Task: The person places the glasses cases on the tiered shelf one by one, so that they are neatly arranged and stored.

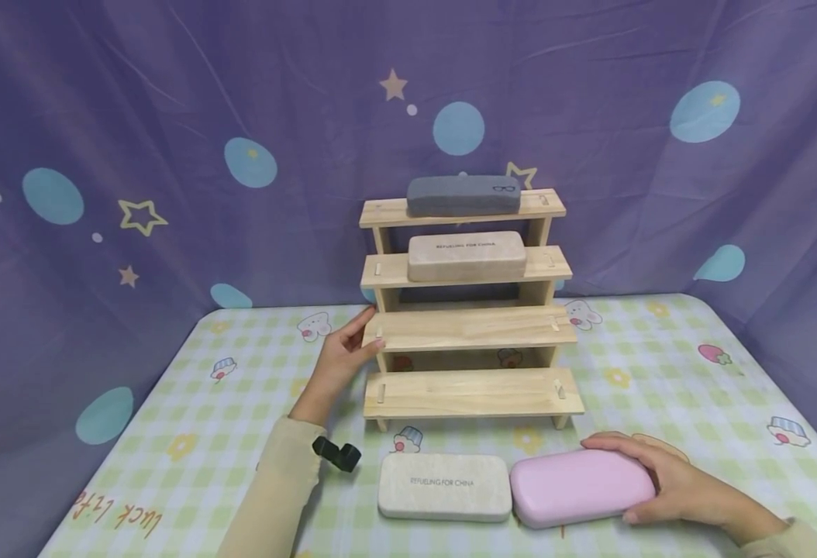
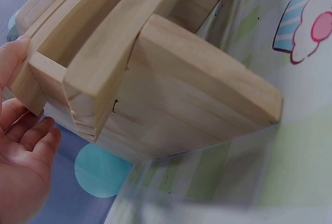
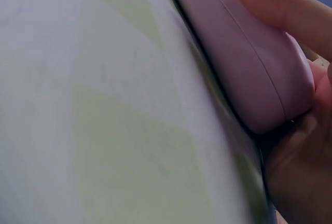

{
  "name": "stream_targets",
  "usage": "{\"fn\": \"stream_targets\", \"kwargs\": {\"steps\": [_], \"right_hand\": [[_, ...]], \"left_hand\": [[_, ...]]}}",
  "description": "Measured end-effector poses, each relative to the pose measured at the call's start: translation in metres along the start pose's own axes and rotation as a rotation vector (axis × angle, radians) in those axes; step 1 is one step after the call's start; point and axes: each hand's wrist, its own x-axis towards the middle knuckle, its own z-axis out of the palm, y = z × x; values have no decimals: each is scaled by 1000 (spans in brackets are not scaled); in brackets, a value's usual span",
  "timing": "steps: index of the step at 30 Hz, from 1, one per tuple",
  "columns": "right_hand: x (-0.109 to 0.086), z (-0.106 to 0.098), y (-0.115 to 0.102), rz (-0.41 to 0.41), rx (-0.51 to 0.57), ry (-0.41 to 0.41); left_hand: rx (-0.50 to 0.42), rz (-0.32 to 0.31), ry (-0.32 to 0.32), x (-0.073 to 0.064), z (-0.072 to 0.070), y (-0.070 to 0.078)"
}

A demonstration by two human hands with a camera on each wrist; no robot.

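"One pink case [image 1: 583, 488] is in the right hand [image 1: 673, 484], isn't it?"

"Yes, gripped by its right end, thumb on the near side, fingers along the far side."

"Where is it, exactly?"

"Down at the checked tablecloth [image 1: 241, 422], in front of the wooden stand [image 1: 471, 395], just beside a pale case [image 1: 443, 500] lettered REFUELING FOR CHINA. Whether it's lifted slightly, I can't tell."

"And the left hand [image 1: 342, 353]?"

"Pinching the left end of the third shelf [image 1: 474, 329] from the top, thumb at the front edge."

"What's above that?"

"A beige case [image 1: 467, 263] with the same lettering on the second shelf [image 1: 389, 269], and a grey case [image 1: 460, 199] with a little glasses drawing on the top shelf [image 1: 385, 211]."
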Motion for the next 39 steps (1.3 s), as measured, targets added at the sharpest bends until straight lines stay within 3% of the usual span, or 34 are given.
{"fn": "stream_targets", "kwargs": {"steps": [6, 17, 33, 39], "right_hand": [[-1, 1, 1, 16, -95, 6], [-2, 4, 3, 38, -97, 35], [-3, 0, 10, 46, 140, 21], [1, -6, 9, -32, 282, 4]], "left_hand": [[-11, -5, 3, 0, -1, -2], [-3, -8, 5, -2, -2, -4], [-13, -6, 2, -3, 0, -1], [-25, -1, 5, -1, 0, -1]]}}
